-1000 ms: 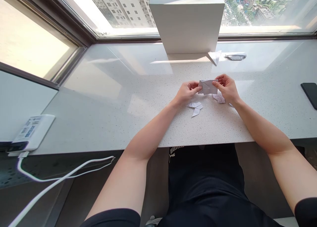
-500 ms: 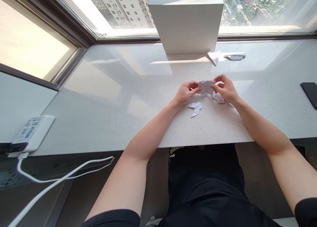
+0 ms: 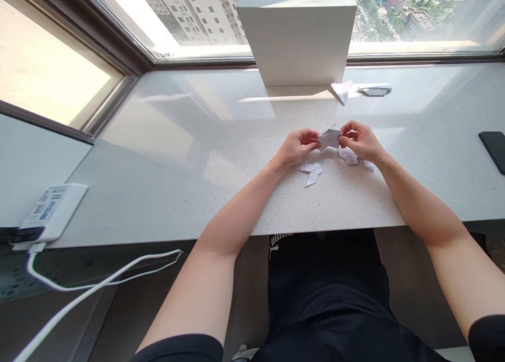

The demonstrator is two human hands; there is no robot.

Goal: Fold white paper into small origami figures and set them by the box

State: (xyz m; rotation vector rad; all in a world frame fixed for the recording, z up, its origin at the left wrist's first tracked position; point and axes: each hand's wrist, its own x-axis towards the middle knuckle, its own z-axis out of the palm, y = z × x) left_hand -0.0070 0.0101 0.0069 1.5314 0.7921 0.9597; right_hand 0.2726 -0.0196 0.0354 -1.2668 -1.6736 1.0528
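Between my hands, a little above the countertop, is a piece of folded white paper [image 3: 330,138] with angular corners and layered edges. My left hand [image 3: 299,146] pinches its left side, thumb in front. On the right side, my right hand [image 3: 361,140] grips it between thumb and fingers. Just below my left hand lies a small folded paper piece [image 3: 311,173] with several arms. Another folded paper piece [image 3: 349,156] rests under my right hand, partly covered by it, and a paper scrap [image 3: 368,165] shows beside my right wrist.
A big white box [image 3: 303,46] stands against the window. Beside its base lie a white paper triangle [image 3: 341,92] and a flat silvery object [image 3: 374,90]. A black phone [image 3: 494,149] is at the far right, a white power bank [image 3: 53,212] with a cable [image 3: 98,285] at the left.
The folded paper has tilted and turned between my hands, so a point now sticks up at its top. My right hand has shifted slightly, showing more of the paper scrap by the wrist.
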